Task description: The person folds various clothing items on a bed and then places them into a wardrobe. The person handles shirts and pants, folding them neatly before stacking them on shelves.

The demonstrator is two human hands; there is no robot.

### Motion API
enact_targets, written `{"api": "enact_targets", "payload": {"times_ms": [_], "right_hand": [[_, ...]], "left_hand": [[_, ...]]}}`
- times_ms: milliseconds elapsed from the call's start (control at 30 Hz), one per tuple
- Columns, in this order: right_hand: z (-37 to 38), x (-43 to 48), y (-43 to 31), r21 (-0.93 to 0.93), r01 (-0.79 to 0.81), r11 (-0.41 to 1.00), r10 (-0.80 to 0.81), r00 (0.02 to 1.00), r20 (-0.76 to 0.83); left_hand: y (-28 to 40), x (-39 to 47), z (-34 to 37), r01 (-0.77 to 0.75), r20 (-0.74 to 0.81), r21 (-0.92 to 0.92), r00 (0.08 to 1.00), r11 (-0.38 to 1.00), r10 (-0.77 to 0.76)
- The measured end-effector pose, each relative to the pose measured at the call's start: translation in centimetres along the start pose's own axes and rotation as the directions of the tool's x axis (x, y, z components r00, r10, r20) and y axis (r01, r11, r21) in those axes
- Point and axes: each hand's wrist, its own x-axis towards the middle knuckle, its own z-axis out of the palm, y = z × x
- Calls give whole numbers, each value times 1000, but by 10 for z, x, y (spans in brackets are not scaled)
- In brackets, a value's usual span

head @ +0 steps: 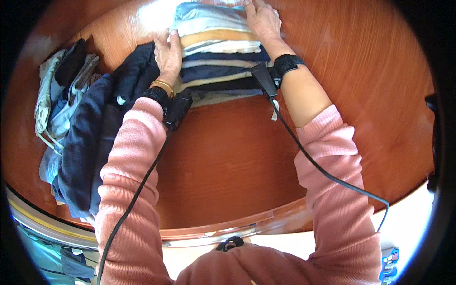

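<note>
A stack of folded clothes [218, 37] lies on the brown wooden table [228, 167] before me. Pale blue and white pieces are at its far end, then a mustard yellow one, with white, navy, beige and black layers towards me. My left hand [168, 58] holds its left side, thumb against the pale layers. Across from it, my right hand [264, 22] grips the far right edge of the same stack; some of its fingertips are cut off by the picture's top. A small white tag [275, 110] shows below the stack's near right corner.
Dark folded garments [85, 142] and a black one [137, 74] lie left of the stack. Further left are grey and light blue clothes [53, 92]. Black cables [142, 178] run from devices strapped to both wrists. The table's curved edge [231, 233] is close to my body.
</note>
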Motion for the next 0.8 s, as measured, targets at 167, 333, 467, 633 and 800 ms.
{"api": "enact_targets", "payload": {"times_ms": [167,333,467,633,800], "right_hand": [[-5,-30,14,41,9,999,-22,944,330],[-20,-34,24,1,-15,1000,13,938,347],[-36,-61,-9,-237,92,967,-47,981,190],[-45,-89,-60,-118,156,981,-131,972,194],[-42,-105,-97,226,-27,974,-39,957,286]], "left_hand": [[-31,-20,40,111,167,14,980,994,-112],[-34,-12,59,16,161,-25,987,1000,-11],[-14,-25,30,145,296,59,942,988,-156],[16,-69,12,144,202,184,962,972,-181],[37,-110,-7,144,245,302,944,943,-222]]}}
